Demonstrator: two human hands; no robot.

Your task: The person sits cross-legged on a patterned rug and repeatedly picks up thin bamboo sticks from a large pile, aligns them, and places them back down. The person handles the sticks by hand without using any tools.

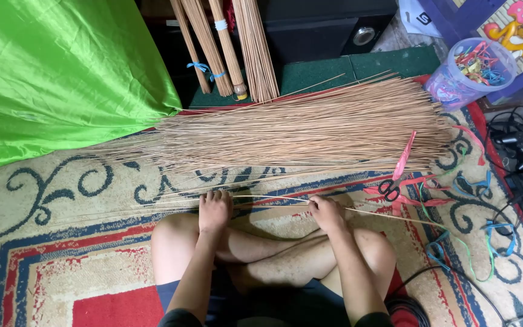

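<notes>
I sit cross-legged on a patterned carpet [62, 242]. My left hand [214, 209] rests on a few thin brown sticks [261, 198] lying across the carpet in front of my knees, fingers curled over them. My right hand [327, 212] grips the same thin sticks further right. Beyond my hands lies a large loose pile of long thin sticks [310, 127], spread sideways across the carpet.
Scissors with a red ribbon [394, 184] lie right of the pile, with coloured bands [455, 242] scattered nearby. A clear tub of coloured bands [476, 69] stands at back right. Tied stick bundles [225, 48] lean at the back. Green cloth [55, 72] covers the left. Cables [522, 145] lie at right.
</notes>
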